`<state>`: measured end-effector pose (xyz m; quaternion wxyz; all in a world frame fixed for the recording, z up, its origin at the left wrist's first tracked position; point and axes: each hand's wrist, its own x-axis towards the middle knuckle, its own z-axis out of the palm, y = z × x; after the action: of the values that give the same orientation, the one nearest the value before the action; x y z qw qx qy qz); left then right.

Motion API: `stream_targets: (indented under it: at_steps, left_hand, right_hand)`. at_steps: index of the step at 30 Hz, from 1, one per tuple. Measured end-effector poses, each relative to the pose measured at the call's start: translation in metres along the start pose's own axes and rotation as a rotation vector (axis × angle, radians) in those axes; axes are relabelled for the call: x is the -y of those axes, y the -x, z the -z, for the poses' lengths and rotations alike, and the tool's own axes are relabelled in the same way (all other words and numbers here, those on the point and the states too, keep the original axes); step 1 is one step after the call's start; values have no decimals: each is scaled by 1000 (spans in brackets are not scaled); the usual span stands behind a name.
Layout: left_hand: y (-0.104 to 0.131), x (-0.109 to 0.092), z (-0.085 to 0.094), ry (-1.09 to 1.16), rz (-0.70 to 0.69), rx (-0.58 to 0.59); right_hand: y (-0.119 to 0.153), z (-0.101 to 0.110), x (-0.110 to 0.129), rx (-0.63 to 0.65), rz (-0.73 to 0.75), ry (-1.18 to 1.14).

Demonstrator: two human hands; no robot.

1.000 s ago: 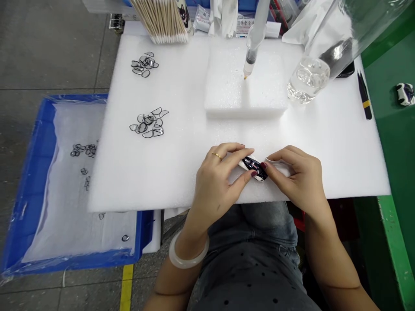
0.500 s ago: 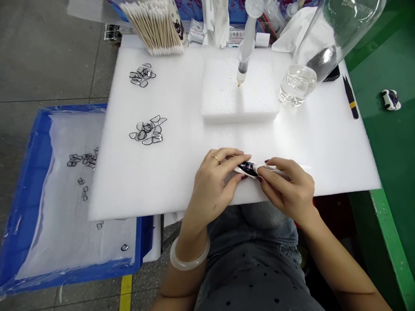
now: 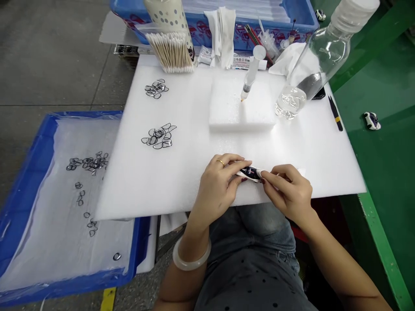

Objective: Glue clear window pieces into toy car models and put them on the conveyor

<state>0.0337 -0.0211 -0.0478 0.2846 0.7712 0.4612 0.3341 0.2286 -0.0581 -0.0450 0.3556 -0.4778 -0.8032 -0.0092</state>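
Shifting the white wipe (image 3: 259,172) since a second ago, from being bunched under the fingers of the right hand (image 3: 288,192) to covering the right end of the small black-and-white car (image 3: 249,172); also shifting the whole view, and bringing more of the blue bin (image 3: 201,28) into sight. Pinching the wipe between thumb and forefinger with the right hand, curling the remaining fingers behind, and pressing close against the car. Gripping the car's left end with the left hand (image 3: 217,181), arching fingers over the far side, bracing the thumb along the near side, and leaving only the car's width between. Keeping the car over the front part of the white foam board (image 3: 184,181), nearer than the foam block (image 3: 223,106); not showing clearly whether resting on the board or hovering just above.

Judging by looks, probably being light and stiff, rather slippery on the glossy black face, and perhaps scratching or smudging easily there. Calling for holding by the white edges at the left end, pinching firmly enough for stopping any twisting but not squeezing hard. Probably being limp and soft as for the wipe, and best being held snug over a fingertip.
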Motion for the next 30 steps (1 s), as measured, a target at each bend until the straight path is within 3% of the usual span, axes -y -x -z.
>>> stream_targets:
  at_steps: [4, 7, 10, 12, 15, 17, 20, 23, 25, 27, 30]
  left_hand:
    - [-1, 0, 0, 3, -12, 5]
    - [-1, 1, 0, -3, -17, 14]
    - [1, 2, 2, 31, -16, 16]
    - [3, 2, 4, 101, 2, -44]
    - [5, 3, 5, 238, 73, -186]
    - [6, 4, 5, 287, 114, -232]
    - [8, 4, 4, 285, 124, -234]
    - [9, 4, 3, 266, 117, -227]
    - [9, 3, 3, 236, 107, -221]
    - [8, 3, 3, 197, 93, -210]
    - [7, 3, 3, 157, 75, -197]
  right_hand:
    - [-8, -4, -4, 74, -88, 29]
    - [-29, 3, -22, 199, -162, 43]
    - [-52, 13, -35, 204, -132, 245]
    - [-57, 14, -28, 192, -101, 271]
    - [-50, 7, -5, 315, -52, 60]
    - [-41, 6, -6, 360, -40, -3]
    - [-22, 32, -57, 142, -180, 131]
    - [18, 90, -142, -200, -338, 444]
    - [52, 128, -188, -265, -331, 548]
    - [78, 153, -217, -251, -294, 576]
    - [85, 164, -246, -242, -279, 566]
